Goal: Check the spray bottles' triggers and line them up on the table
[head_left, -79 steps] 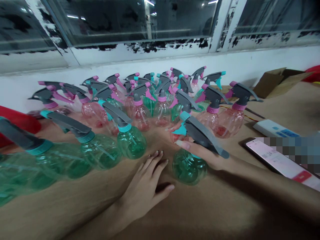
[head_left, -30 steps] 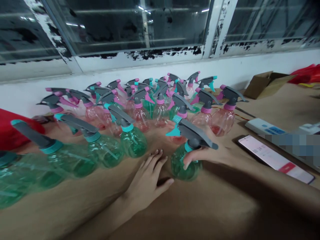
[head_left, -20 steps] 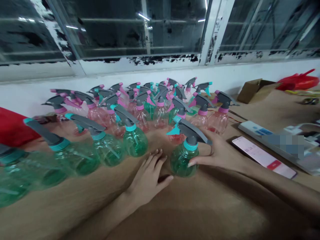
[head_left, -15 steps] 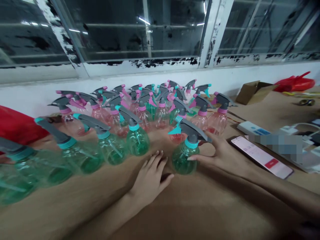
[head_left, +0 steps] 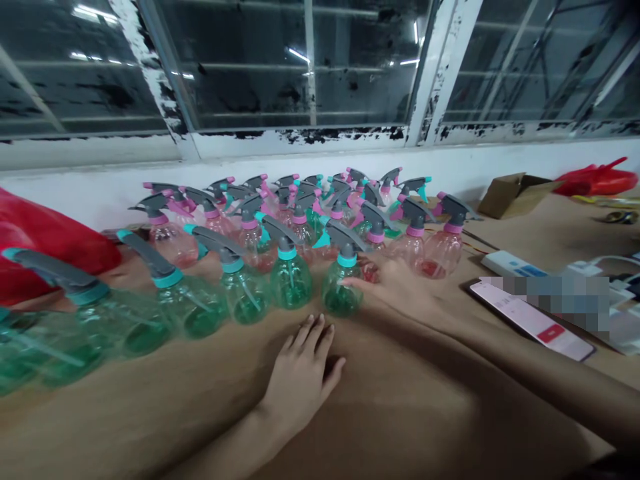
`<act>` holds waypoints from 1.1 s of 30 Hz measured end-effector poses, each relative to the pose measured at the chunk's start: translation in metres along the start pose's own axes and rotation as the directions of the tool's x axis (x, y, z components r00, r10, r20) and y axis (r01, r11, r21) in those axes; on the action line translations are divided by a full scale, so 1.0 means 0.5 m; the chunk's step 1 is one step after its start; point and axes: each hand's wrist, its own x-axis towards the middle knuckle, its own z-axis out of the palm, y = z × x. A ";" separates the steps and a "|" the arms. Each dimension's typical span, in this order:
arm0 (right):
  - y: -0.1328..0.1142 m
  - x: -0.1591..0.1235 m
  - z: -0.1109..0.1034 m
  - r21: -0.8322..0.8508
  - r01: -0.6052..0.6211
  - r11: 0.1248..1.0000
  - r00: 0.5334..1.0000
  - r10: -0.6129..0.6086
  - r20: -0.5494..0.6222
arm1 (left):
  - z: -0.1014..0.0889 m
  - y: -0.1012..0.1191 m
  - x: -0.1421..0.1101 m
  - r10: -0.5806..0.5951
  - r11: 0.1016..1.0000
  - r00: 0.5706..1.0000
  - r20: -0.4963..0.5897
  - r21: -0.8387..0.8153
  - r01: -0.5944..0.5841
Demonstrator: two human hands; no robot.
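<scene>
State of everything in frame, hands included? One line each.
Right-end green bottle: upright, spray head fitted.
Right hand: thumb against that bottle, grip unclear.
Left hand: palm down on the table, fingers spread.
Other front green bottles: spray heads fitted.
Front pink bottles: upright.
Phone: screen lit.
Cardboard box: open.
Power strip: on or off can't be told.

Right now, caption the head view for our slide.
Right hand at a green spray bottle, left hand palm-down on the table.
</scene>
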 end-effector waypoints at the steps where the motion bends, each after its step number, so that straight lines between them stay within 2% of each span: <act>1: -0.002 0.009 0.007 -0.003 0.013 1.000 1.000 -0.013 -0.005 | 0.001 0.001 0.000 -0.001 1.000 1.000 -0.002 -0.003 0.001; 6: -0.002 0.047 0.030 -0.014 0.094 0.995 0.996 -0.094 -0.005 | 0.003 0.004 0.002 -0.015 1.000 1.000 0.012 0.006 0.015; 11: 0.009 0.065 0.034 -0.034 0.126 0.991 0.992 -0.126 -0.004 | 0.002 0.007 0.003 -0.024 1.000 0.999 0.045 0.015 0.023; 25: -0.007 0.066 0.038 -0.120 0.068 0.990 0.998 -0.068 0.002 | 0.005 0.004 0.002 -0.007 1.000 0.999 0.050 0.000 0.007; 29: -0.017 0.059 0.025 -0.096 0.034 0.995 0.999 -0.034 0.000 | 0.006 0.001 0.001 -0.004 1.000 1.000 0.030 -0.012 0.005; 33: -0.012 0.035 -0.012 -0.043 0.008 0.999 1.000 -0.009 -0.015 | 0.004 -0.001 0.001 0.005 1.000 1.000 0.018 -0.017 -0.005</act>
